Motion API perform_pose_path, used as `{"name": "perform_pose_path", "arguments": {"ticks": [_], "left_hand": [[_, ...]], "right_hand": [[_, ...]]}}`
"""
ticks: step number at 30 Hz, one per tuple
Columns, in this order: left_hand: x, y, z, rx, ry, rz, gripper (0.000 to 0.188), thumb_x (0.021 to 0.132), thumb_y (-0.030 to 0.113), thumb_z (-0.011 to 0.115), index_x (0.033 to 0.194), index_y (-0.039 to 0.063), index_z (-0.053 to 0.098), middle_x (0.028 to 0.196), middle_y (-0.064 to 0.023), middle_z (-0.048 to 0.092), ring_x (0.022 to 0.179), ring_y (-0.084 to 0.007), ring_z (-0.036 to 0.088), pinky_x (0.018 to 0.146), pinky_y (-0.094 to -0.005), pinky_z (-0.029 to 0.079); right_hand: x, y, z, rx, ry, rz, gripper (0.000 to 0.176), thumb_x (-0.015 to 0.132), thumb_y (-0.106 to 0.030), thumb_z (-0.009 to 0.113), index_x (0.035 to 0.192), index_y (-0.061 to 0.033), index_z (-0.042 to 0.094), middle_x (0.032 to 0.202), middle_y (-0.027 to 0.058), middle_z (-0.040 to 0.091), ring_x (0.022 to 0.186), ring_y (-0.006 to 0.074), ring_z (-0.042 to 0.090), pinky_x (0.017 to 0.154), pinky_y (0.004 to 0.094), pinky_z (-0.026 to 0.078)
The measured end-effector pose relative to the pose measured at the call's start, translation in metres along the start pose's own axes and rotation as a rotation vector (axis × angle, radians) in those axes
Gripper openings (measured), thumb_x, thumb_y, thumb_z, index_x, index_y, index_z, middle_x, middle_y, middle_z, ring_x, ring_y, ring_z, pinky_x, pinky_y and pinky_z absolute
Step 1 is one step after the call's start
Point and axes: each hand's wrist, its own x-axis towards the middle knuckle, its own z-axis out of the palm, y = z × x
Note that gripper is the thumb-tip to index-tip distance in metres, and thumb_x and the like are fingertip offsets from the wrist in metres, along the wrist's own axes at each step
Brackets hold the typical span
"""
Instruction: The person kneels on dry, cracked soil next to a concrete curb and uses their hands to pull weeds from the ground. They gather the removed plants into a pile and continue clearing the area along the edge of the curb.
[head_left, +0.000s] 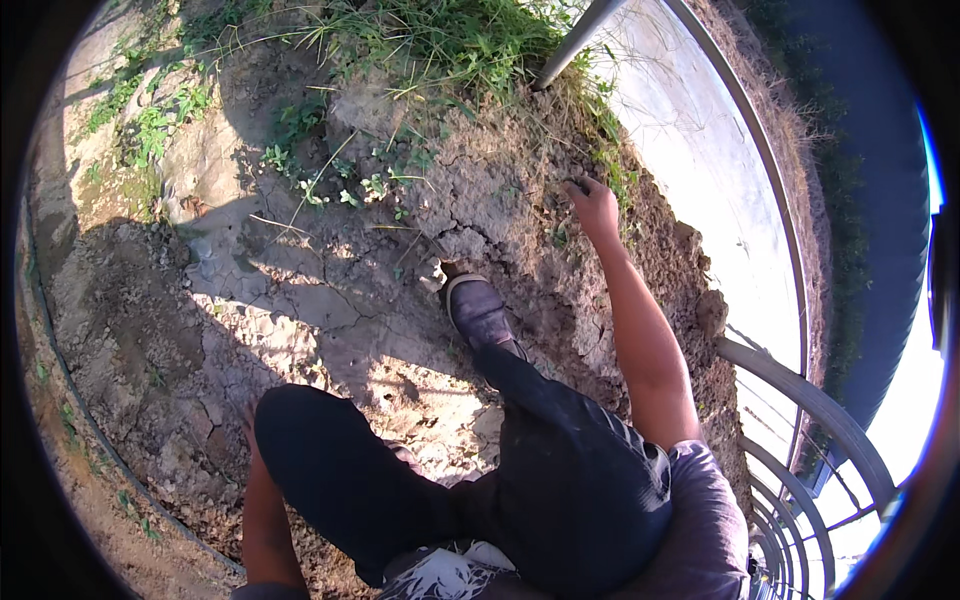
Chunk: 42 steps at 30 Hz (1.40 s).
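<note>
My right hand (594, 204) reaches out over the cracked soil bed (457, 180), near its edge beside the plastic sheeting. Its fingers are curled, and a small dark patch shows by the fingertips; whether it is something held is unclear. My left hand (250, 429) is low on the left, mostly hidden behind my bent knee in dark trousers (322, 442), and seems to rest on or close to the soil. One dark shoe (480, 309) is planted by a hole in the cracked ground. Small green weeds (367, 184) and dry stems lie ahead of the shoe.
Thick grass (465, 45) grows at the top around a metal pipe (574, 45). White sheeting (682, 120) and a curved pipe rail (776, 172) run along the right. Several hoop pipes (810, 405) rise at lower right. A dark hose (64, 360) edges the left side.
</note>
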Motion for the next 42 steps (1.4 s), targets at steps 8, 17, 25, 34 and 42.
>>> {"name": "perform_pose_path", "arguments": {"ticks": [8,17,25,34,42], "left_hand": [[-0.033,-0.024,-0.011,0.030,-0.026,-0.100,0.077,0.102,0.045,0.056,0.165,0.005,0.035,0.178,-0.0219,0.011,0.163,-0.0467,0.013,0.120,-0.0717,0.028],[-0.030,-0.001,-0.033,0.082,-0.003,-0.087,0.108,0.086,0.056,0.076,0.166,0.001,0.029,0.177,-0.0227,0.014,0.163,-0.0465,0.012,0.121,-0.0696,0.029],[-0.020,-0.012,-0.049,0.070,0.109,-0.029,0.115,0.073,0.053,0.089,0.165,0.011,0.035,0.175,-0.0183,0.024,0.161,-0.0405,0.023,0.126,-0.0671,0.023],[-0.045,-0.059,-0.044,-0.093,0.230,-0.047,0.124,0.059,0.042,0.099,0.164,0.018,0.037,0.175,-0.0143,0.025,0.162,-0.0371,0.022,0.129,-0.0654,0.019],[-0.035,-0.055,-0.035,-0.112,0.268,-0.047,0.124,0.060,0.045,0.099,0.164,0.019,0.037,0.177,-0.0117,0.022,0.163,-0.0356,0.018,0.129,-0.0651,0.017]], "right_hand": [[0.000,-0.073,-0.289,0.592,0.450,-0.410,0.027,0.098,-0.026,0.081,0.116,-0.0065,0.080,0.074,-0.0071,0.061,0.058,0.0028,0.036,0.054,0.0235,0.025],[0.109,0.091,-0.401,0.059,0.984,-0.397,0.044,0.103,-0.027,0.072,0.138,-0.0026,0.064,0.122,0.0121,0.074,0.108,0.0234,0.071,0.098,0.0373,0.054],[-0.084,-0.262,0.016,-0.007,-0.604,-0.878,0.037,0.099,-0.029,0.073,0.129,-0.0081,0.069,0.123,0.0134,0.071,0.108,0.0336,0.073,0.093,0.0433,0.060],[-0.220,-0.243,0.118,-0.291,-1.070,-0.919,0.049,0.098,-0.036,0.071,0.139,-0.0100,0.063,0.129,0.0163,0.069,0.115,0.0361,0.070,0.098,0.0485,0.057],[-0.296,-0.307,0.079,-0.076,-0.889,-0.833,0.032,0.103,-0.014,0.057,0.134,-0.0086,0.065,0.128,0.0173,0.068,0.119,0.0397,0.066,0.097,0.0482,0.055]]}}
